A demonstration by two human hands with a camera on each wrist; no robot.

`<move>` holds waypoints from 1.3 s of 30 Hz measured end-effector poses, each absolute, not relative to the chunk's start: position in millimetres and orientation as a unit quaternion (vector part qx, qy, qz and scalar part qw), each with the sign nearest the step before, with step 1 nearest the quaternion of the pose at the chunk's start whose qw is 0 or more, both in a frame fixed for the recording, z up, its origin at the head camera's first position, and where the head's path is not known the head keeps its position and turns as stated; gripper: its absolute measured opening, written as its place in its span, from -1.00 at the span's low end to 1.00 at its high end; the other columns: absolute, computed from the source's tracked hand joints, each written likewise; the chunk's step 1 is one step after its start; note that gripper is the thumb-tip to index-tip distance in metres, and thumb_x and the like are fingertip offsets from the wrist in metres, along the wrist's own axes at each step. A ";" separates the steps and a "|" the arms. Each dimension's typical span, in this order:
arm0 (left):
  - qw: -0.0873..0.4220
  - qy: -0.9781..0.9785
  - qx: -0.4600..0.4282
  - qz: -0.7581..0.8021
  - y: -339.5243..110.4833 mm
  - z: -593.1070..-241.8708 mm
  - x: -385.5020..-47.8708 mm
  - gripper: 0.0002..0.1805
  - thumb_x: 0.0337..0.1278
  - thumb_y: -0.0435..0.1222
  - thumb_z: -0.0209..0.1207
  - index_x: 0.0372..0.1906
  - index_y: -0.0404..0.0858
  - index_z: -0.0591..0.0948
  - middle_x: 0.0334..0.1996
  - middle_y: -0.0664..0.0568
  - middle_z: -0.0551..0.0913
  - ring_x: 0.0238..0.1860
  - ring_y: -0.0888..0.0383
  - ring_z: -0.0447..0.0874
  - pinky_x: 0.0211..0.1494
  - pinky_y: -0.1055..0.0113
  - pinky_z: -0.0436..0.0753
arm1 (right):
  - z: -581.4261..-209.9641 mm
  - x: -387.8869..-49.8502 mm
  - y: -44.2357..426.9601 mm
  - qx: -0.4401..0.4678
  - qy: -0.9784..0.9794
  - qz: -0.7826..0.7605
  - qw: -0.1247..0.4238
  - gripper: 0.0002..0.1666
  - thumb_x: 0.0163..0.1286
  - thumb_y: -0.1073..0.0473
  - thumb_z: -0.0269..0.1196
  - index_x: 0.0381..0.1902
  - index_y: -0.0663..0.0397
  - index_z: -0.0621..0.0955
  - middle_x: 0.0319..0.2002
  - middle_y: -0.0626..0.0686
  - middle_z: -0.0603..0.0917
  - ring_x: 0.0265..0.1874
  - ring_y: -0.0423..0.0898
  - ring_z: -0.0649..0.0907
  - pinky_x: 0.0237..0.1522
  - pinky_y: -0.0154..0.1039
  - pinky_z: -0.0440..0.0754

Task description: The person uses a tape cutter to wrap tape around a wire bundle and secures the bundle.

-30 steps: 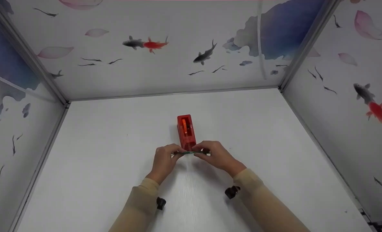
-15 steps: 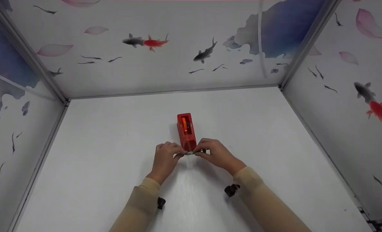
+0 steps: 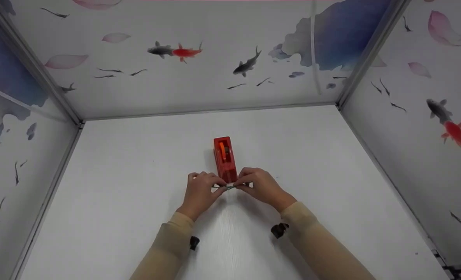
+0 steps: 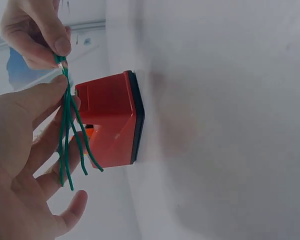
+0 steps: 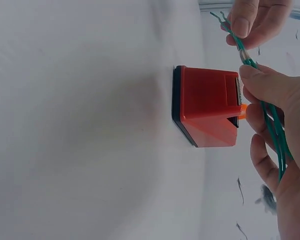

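A bundle of thin green wires point(image 4: 69, 120) is stretched between both hands, its loose ends fanning out past the fingers. My left hand point(image 3: 199, 194) pinches it between thumb and fingertips, the other fingers spread. Opposite, my right hand point(image 3: 259, 188) pinches the bundle too, with wire ends point(image 5: 281, 150) running back along its palm. Between the two pinches, a short pale, shiny band point(image 5: 244, 56) shows around the wires; it looks like clear tape. Just beyond the fingertips stands a red tape dispenser point(image 3: 225, 159) with an orange roll core and a toothed cutting edge.
The dispenser stands on a white table point(image 3: 137, 163). Panels printed with fish and petals enclose the back point(image 3: 199, 89) and both sides. A small black wrist camera point(image 3: 279, 230) sits by each sleeve cuff.
Both hands stay in front of the dispenser. The left fingertips shift slightly rightward and toward the person, and the wires between the hands now sit at a slant. The dispenser keeps its place.
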State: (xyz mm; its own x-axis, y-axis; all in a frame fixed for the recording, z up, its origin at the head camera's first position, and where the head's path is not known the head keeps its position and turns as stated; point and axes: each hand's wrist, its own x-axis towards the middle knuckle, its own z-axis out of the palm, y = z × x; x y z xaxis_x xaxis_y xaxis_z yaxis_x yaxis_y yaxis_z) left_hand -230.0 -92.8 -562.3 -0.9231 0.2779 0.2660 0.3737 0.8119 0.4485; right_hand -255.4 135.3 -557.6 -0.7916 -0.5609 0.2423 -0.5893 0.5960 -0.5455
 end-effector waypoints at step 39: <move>0.165 -0.935 -0.175 -0.262 -93.6 -563.3 -221.9 -0.79 0.12 -0.07 0.50 -0.13 0.04 0.84 -0.29 0.19 0.80 -0.28 0.19 0.71 0.01 0.14 0.61 | -553.5 -251.8 129.4 0.249 -0.926 0.281 0.024 -0.90 0.35 0.04 0.46 -0.19 -0.20 0.82 -0.39 -0.26 0.81 -0.43 -0.31 0.60 0.23 0.00 0.43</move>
State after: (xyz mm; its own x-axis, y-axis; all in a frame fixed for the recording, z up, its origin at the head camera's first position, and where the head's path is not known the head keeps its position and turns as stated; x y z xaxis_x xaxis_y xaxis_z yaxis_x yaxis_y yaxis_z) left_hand -221.9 -93.6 -563.3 -0.8846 0.2409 0.3993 0.4135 0.8011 0.4327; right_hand -251.8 129.4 -553.5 -0.8747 -0.4483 0.1842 -0.4750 0.7175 -0.5095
